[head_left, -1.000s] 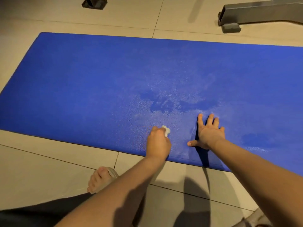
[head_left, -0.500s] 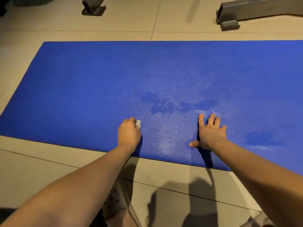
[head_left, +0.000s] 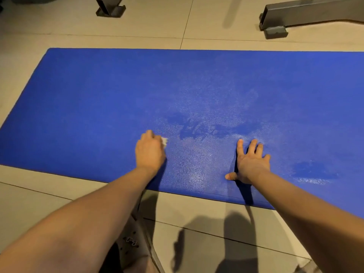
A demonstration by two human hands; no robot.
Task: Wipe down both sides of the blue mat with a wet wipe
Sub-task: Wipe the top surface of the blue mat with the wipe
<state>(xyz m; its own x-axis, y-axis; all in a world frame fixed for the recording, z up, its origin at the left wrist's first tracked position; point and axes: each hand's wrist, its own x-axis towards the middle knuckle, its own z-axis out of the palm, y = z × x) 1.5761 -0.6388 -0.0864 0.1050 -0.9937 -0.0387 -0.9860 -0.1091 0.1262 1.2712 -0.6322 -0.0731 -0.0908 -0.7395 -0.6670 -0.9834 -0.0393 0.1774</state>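
Observation:
The blue mat (head_left: 98, 99) lies flat on the tiled floor and fills most of the view. My left hand (head_left: 150, 151) is curled over a small white wet wipe (head_left: 164, 140) and presses it on the mat near the front edge; only a corner of the wipe shows past the fingers. To its right my right hand (head_left: 251, 163) rests flat on the mat with fingers spread. Shiny damp streaks and darker patches mark the mat between and beyond my hands.
Two grey metal frame feet stand on the floor past the mat's far edge, one foot (head_left: 110, 8) at the upper left and a longer bar (head_left: 295, 14) at the upper right. A light sandal (head_left: 134, 245) on my foot sits below the mat.
My left hand slid the wipe leftward along the mat, then slightly away from me. My right hand stayed planted. The camera tilted, showing more floor beyond the mat.

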